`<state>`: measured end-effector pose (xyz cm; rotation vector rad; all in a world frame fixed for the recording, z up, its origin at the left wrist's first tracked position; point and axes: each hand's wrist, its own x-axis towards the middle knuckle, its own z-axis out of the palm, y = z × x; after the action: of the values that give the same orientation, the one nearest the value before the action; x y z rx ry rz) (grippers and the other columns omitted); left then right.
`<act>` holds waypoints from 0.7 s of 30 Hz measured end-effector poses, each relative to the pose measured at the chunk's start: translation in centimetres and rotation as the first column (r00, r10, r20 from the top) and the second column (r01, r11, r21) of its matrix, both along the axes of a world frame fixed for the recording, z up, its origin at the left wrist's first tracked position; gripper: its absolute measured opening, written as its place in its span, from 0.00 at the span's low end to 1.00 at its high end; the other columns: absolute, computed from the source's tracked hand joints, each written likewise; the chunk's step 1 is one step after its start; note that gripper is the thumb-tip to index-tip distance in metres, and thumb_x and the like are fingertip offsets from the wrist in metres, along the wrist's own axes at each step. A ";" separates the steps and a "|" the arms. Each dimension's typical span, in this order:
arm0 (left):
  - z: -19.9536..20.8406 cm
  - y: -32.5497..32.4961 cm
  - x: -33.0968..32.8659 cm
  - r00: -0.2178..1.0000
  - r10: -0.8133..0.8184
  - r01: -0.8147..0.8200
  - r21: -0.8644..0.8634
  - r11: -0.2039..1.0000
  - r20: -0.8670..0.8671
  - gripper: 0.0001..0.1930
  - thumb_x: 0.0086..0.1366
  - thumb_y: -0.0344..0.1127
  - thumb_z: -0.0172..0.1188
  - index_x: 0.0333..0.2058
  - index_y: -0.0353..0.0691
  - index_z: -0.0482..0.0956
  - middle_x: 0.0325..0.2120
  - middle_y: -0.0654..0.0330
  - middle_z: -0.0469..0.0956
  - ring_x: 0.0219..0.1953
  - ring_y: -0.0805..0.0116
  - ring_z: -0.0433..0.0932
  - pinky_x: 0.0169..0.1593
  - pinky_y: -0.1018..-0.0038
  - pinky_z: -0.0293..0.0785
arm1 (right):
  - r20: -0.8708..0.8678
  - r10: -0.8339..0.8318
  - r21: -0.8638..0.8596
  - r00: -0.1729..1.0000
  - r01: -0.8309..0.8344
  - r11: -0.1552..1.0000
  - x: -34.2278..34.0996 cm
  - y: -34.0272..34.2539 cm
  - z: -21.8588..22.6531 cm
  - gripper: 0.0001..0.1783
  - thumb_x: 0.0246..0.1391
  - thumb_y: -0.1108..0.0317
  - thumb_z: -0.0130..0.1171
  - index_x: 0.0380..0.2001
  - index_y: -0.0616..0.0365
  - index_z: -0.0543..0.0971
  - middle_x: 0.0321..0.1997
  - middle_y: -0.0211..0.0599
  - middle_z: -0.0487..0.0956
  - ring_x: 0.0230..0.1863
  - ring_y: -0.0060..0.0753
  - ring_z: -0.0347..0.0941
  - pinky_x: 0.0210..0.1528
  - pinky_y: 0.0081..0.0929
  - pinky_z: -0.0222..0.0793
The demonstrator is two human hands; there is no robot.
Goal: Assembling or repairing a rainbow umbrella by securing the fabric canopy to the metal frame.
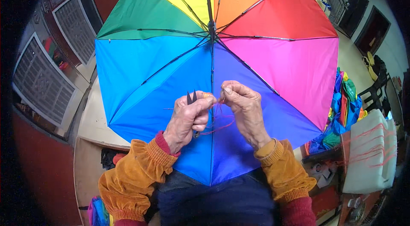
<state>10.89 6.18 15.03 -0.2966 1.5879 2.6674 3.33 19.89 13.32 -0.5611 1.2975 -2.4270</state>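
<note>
An open rainbow umbrella (pixel 132 70) lies before me, its inside facing up, with dark ribs spreading from the hub (pixel 212 26). Over its blue and purple panels, my left hand (pixel 186 119) is closed around small dark thread snips (pixel 191 97), whose blades point up from the fist. A thin needle-like sliver (pixel 168 108) juts out to the left of that hand. Close beside it, my right hand (pixel 244 108) pinches fine reddish thread at its fingertips. Loops of the thread (pixel 226 126) hang between both hands, in front of a rib. The exact pinch point is too small to make out.
A pile of folded colourful umbrellas (pixel 341 113) sits at the right. Beside it, red threads lie draped over a pale padded block (pixel 370 151). A light wooden board (pixel 95 117) shows at the left, under the canopy's edge. Patterned doors (pixel 45 83) stand farther left.
</note>
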 end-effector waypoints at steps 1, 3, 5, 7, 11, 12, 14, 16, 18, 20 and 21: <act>0.0 0.1 0.0 1.000 0.003 -0.003 -0.010 1.000 0.002 0.05 0.57 0.33 0.57 0.31 0.40 0.74 0.14 0.73 0.60 0.12 0.86 0.51 0.14 0.84 0.44 | 0.030 0.020 0.001 0.999 -0.020 1.000 0.0 0.0 0.1 0.06 0.50 0.71 0.57 0.28 0.64 0.77 0.32 0.32 0.73 0.30 0.21 0.68 0.36 0.20 0.63; 0.1 0.3 0.1 1.000 0.007 -0.007 -0.020 1.000 0.006 0.05 0.57 0.33 0.57 0.31 0.40 0.74 0.14 0.74 0.60 0.12 0.86 0.51 0.14 0.84 0.44 | 0.086 0.061 -0.004 0.994 -0.061 0.998 0.1 0.1 0.2 0.07 0.50 0.70 0.57 0.29 0.64 0.77 0.30 0.30 0.73 0.30 0.20 0.68 0.35 0.19 0.63; 0.2 0.7 0.2 1.000 0.021 -0.023 -0.111 0.994 -0.012 0.04 0.57 0.32 0.57 0.30 0.40 0.74 0.14 0.74 0.59 0.12 0.86 0.51 0.14 0.85 0.44 | 0.085 0.050 0.016 0.995 -0.052 0.999 0.2 0.1 0.1 0.07 0.50 0.70 0.57 0.30 0.64 0.77 0.29 0.30 0.73 0.30 0.20 0.68 0.35 0.19 0.63; 0.3 0.8 0.3 0.999 0.027 -0.030 -0.156 0.987 -0.019 0.04 0.57 0.32 0.58 0.30 0.40 0.74 0.14 0.74 0.59 0.12 0.86 0.52 0.14 0.85 0.44 | 0.068 0.033 0.042 0.997 -0.036 0.998 0.2 0.1 0.0 0.08 0.51 0.69 0.57 0.31 0.64 0.77 0.27 0.29 0.74 0.29 0.20 0.68 0.34 0.18 0.63; 0.3 0.6 0.4 1.000 0.014 -0.016 -0.228 0.973 -0.007 0.04 0.56 0.32 0.58 0.30 0.41 0.73 0.14 0.75 0.59 0.12 0.87 0.52 0.14 0.85 0.44 | 0.064 0.084 0.050 0.994 -0.087 0.995 -0.1 0.1 -0.4 0.08 0.50 0.70 0.57 0.32 0.64 0.77 0.27 0.30 0.74 0.29 0.20 0.68 0.34 0.18 0.63; 0.2 0.4 0.3 1.000 -0.010 0.009 -0.193 0.981 -0.004 0.04 0.56 0.31 0.57 0.30 0.40 0.73 0.14 0.74 0.60 0.12 0.87 0.52 0.14 0.85 0.45 | 0.063 0.084 0.050 0.994 -0.087 0.995 -0.2 0.1 -0.6 0.08 0.50 0.70 0.57 0.32 0.64 0.77 0.27 0.30 0.74 0.29 0.20 0.68 0.34 0.18 0.63; 0.1 0.0 0.3 0.999 -0.054 0.053 -0.122 0.991 -0.001 0.04 0.56 0.31 0.56 0.30 0.39 0.73 0.15 0.74 0.61 0.13 0.88 0.53 0.14 0.86 0.46 | 0.092 0.097 0.022 0.991 -0.099 0.995 -0.3 0.1 -0.8 0.08 0.50 0.70 0.58 0.32 0.64 0.77 0.27 0.30 0.74 0.29 0.20 0.68 0.35 0.19 0.63; -0.1 -0.1 0.2 0.998 -0.060 0.060 -0.076 0.995 0.000 0.04 0.56 0.31 0.56 0.30 0.39 0.73 0.15 0.74 0.61 0.13 0.88 0.53 0.15 0.87 0.46 | 0.106 0.104 0.008 0.989 -0.105 0.994 -0.4 0.1 -1.0 0.08 0.50 0.70 0.58 0.32 0.64 0.77 0.27 0.30 0.74 0.30 0.20 0.68 0.35 0.20 0.63; -0.4 -0.2 0.0 0.998 -0.062 0.062 0.012 0.998 -0.004 0.05 0.56 0.31 0.56 0.31 0.39 0.73 0.16 0.74 0.62 0.13 0.88 0.54 0.15 0.87 0.46 | 0.121 0.103 -0.011 0.987 -0.103 0.995 -0.4 0.1 -1.1 0.09 0.50 0.69 0.58 0.32 0.63 0.77 0.27 0.29 0.75 0.29 0.19 0.69 0.36 0.20 0.65; -0.6 -0.2 -0.1 0.999 -0.043 0.043 0.012 0.999 0.001 0.05 0.56 0.32 0.56 0.31 0.39 0.73 0.16 0.74 0.62 0.14 0.88 0.54 0.15 0.87 0.47 | 0.129 0.104 -0.019 0.986 -0.102 0.995 -0.5 0.1 -1.2 0.09 0.50 0.69 0.59 0.32 0.63 0.78 0.27 0.29 0.75 0.29 0.19 0.69 0.36 0.20 0.66; -0.7 -0.1 -0.1 1.000 -0.027 0.027 0.011 1.000 0.005 0.05 0.56 0.32 0.57 0.31 0.39 0.73 0.16 0.74 0.62 0.14 0.88 0.54 0.15 0.87 0.47 | 0.131 0.106 -0.022 0.986 -0.104 0.994 -0.5 0.1 -1.2 0.09 0.50 0.69 0.59 0.32 0.63 0.78 0.27 0.29 0.75 0.29 0.19 0.69 0.36 0.20 0.66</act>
<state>10.78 6.05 14.37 -0.2799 1.5637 2.6524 2.82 19.97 12.16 -0.4525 1.1675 -2.3469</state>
